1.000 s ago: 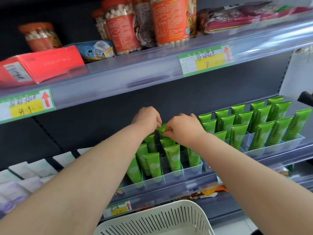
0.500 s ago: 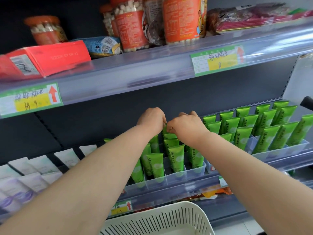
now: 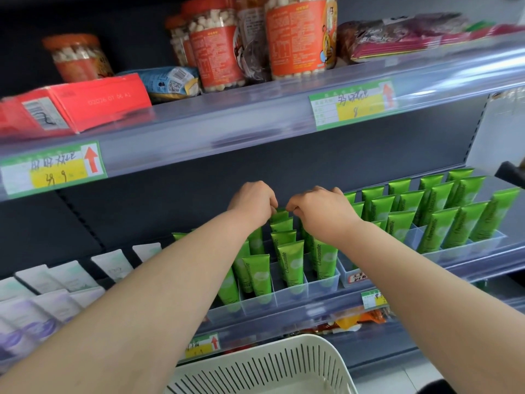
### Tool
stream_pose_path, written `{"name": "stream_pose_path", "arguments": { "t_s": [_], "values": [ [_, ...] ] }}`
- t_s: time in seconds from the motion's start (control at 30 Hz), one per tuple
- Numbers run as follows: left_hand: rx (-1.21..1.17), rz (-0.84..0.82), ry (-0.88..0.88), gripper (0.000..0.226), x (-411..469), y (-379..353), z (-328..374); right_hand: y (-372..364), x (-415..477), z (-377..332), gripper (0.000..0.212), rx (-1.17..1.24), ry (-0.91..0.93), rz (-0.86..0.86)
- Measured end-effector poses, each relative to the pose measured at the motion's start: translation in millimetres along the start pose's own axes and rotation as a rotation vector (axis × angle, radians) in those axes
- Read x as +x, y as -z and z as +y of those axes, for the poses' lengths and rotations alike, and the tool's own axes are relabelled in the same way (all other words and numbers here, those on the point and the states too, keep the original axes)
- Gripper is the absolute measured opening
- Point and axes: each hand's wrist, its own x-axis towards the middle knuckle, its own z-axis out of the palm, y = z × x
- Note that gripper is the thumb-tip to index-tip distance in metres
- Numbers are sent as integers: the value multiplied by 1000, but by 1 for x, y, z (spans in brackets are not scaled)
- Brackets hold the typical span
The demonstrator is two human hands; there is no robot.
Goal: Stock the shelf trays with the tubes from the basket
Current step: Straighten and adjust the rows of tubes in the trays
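Since the earlier frames: both hands sit a touch higher and closer together at the back of the tray row; view has drifted slightly, shelf contents unchanged

Left hand [image 3: 252, 201] curled, fingertips pinching down at the top edge of the rearmost green tube [image 3: 279, 216] in the middle lane. Right hand [image 3: 321, 209] likewise curled, knuckles up, fingertips on the same crimped edge or one just beside it; cannot tell which, the fingers hide the contact. Judgement: both hands grip one tube from either side to seat it upright in the back slot, cap down, where one hand alone would let it lean

Tubes: glossy green plastic, flat crimped tail uppermost, tapering to a round base, pale oval mark and "Chamomile" lettering on the face. They stand in files, each tilted back against the one behind, which keeps labels readable from the front

Clear tray [image 3: 309, 285]: thin transparent plastic with dividers, front cells in the left lanes empty. A second clear tray [image 3: 466, 247] to the right looks nearly full

Basket [image 3: 284, 368]: white slotted plastic, rounded rim, below the shelf edge; the visible part of its interior shows no tubes, the rest is out of frame

White and lilac tubes [image 3: 68, 275] lie to the left, apart from the green stock
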Motion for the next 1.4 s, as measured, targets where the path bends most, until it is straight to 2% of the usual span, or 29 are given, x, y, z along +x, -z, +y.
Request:
{"name": "stream_pose_path", "arguments": {
  "t_s": [0.07,0.23,0.33,0.5,0.77,1.0,1.2,1.4],
  "values": [
    [7,1,-7,9,-3,4,-2,1,-3,-3,34,15,-1,11],
    [2,33,-52,24,-17,17,-13,7,-13,-16,30,65,30,28],
    [-54,49,-31,11,-32,22,-22,11,-22,-29,28,92,67,53],
    [-86,57,2,8,-55,30,-35,11,-33,-51,24,139,130,44],
    [-89,75,15,8,-79,35,-50,-3,-44,-79,22,-20,154,-47],
    [-108,93,48,10,-83,34,-62,-6,-40,-85,19,-23,156,-69],
    [-77,0,9,5,-81,33,-60,-5,-41,-82,25,-8,150,-71],
    [43,-39,1,12,-79,27,-52,5,-52,-72,30,70,70,49]
  ]
}}
